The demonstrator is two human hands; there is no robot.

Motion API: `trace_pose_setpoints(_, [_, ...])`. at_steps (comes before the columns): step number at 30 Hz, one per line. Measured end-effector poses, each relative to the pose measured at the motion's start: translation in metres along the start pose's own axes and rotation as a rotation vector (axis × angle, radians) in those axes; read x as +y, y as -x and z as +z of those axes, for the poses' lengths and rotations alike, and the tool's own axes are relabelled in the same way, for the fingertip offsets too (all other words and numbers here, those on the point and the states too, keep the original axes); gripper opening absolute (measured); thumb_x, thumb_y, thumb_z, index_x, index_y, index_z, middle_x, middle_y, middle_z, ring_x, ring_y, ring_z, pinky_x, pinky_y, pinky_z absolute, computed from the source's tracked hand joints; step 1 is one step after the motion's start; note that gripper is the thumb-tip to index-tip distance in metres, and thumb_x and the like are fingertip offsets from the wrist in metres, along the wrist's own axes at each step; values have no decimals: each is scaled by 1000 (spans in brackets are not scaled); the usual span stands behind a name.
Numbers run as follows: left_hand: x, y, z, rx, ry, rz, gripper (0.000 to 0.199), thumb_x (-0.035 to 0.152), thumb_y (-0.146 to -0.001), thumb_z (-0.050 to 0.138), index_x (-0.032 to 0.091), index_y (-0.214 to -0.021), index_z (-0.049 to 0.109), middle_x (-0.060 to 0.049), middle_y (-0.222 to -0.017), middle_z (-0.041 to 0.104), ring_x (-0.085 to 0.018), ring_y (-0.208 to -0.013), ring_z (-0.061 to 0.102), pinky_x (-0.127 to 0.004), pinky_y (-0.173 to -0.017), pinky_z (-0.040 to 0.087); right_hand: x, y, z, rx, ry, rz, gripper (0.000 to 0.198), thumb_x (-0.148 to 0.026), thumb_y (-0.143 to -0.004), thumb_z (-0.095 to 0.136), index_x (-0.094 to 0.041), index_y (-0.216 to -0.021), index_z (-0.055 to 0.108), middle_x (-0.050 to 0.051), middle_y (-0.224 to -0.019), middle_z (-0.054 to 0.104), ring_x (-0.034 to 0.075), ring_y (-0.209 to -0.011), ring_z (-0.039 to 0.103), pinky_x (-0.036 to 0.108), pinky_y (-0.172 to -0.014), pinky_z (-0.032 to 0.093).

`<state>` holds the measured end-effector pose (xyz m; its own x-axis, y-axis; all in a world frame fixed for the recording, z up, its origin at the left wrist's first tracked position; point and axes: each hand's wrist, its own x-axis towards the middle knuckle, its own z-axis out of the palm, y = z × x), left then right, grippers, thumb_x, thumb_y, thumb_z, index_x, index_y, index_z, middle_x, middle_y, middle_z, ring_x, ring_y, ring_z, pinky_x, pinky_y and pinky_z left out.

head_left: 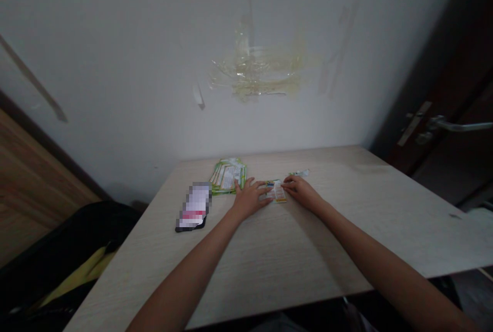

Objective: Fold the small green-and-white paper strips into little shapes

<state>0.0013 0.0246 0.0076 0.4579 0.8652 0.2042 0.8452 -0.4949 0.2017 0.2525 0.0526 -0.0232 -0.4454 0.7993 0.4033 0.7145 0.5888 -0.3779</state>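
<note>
A small printed card [276, 191] with green, white and yellow parts lies flat on the table between my hands. My left hand [251, 197] rests with fingers spread, its fingertips on the card's left side. At the card's right edge, the thumb and fingers of my right hand [302, 191] are pinched together on it. Just beyond my right hand lies a thin green-and-white printed strip [300, 172]. A fanned pile of green-and-white printed cards [230, 175] sits to the left, close to my left thumb.
A phone [194, 207] with a blurred-out screen lies on the pale wooden table [246, 275], left of my left hand. Behind stands a wall [154, 65] with old tape [265, 75]. A dark door with a metal handle [458, 125] is at right, a black bag [77, 234] at lower left.
</note>
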Motion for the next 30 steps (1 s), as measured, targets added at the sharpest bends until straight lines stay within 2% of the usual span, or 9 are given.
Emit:
trace_pose_setpoints(12, [1, 0, -2, -36, -25, -44, 45, 69, -86, 48, 51, -126, 59, 2, -154, 41, -37, -144, 27, -78, -108, 1, -19, -6, 4, -4, 242, 51, 32, -24, -97, 45, -17, -115, 70, 14, -108, 62, 23, -98, 56, 37, -93, 46])
trace_pose_setpoints(24, [-2, 0, 2, -20, -15, -12, 44, 68, -87, 48, 51, -127, 59, 7, -154, 42, -36, -145, 26, -78, -109, -1, -23, -6, 6, -20, 281, 121, 35, -21, -96, 45, -17, -125, 63, 16, -118, 59, 26, -104, 54, 38, -93, 44])
trace_pose_setpoints(30, [-1, 1, 4, 4, 11, 48, 43, 62, -92, 45, 48, -131, 56, 6, -149, 50, -33, -145, 29, -74, -113, -4, -17, -3, 8, 26, 218, 128, 36, -22, -95, 49, -16, -126, 64, 14, -118, 59, 24, -107, 54, 37, -97, 44])
